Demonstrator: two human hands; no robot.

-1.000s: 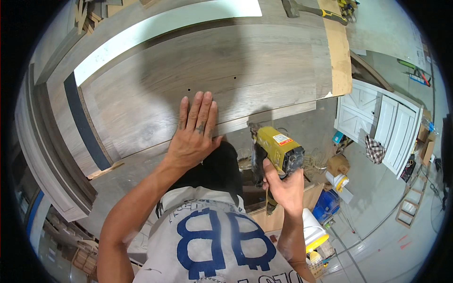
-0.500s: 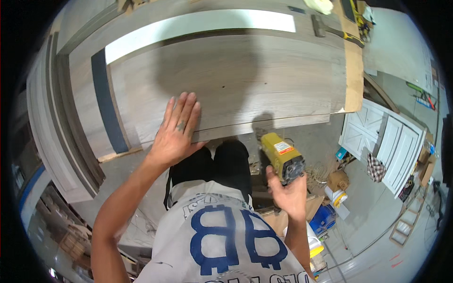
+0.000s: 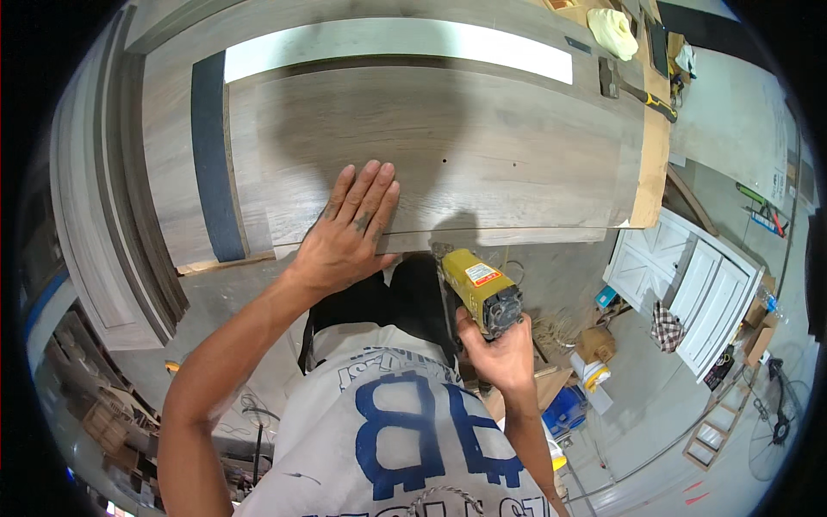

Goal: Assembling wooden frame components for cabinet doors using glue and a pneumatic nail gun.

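My left hand (image 3: 343,246) lies flat on a grey wood-grain panel (image 3: 534,125), its fingers stretched out just in from the near edge. Two small dark holes show in the panel to the right of the fingertips. A yellow nail gun (image 3: 469,276) with a black end cap is gripped in my right hand (image 3: 501,358). Its nose points at the panel's near edge, right of my left hand; whether it touches the edge I cannot tell. A thin strip (image 3: 534,235) runs along that edge. My right fingers are partly hidden under the tool.
A hammer (image 3: 613,82), a pale yellow cloth (image 3: 612,33) and a dark strip (image 3: 217,159) lie on or beside the panel. Grey panels (image 3: 95,215) stand at left. White panelled doors (image 3: 689,284), buckets and a cardboard box (image 3: 596,345) are on the floor at right.
The nail gun in my right hand has moved left along the panel's near edge, closer to my left hand. My left hand has shifted slightly right. The view has also shifted.
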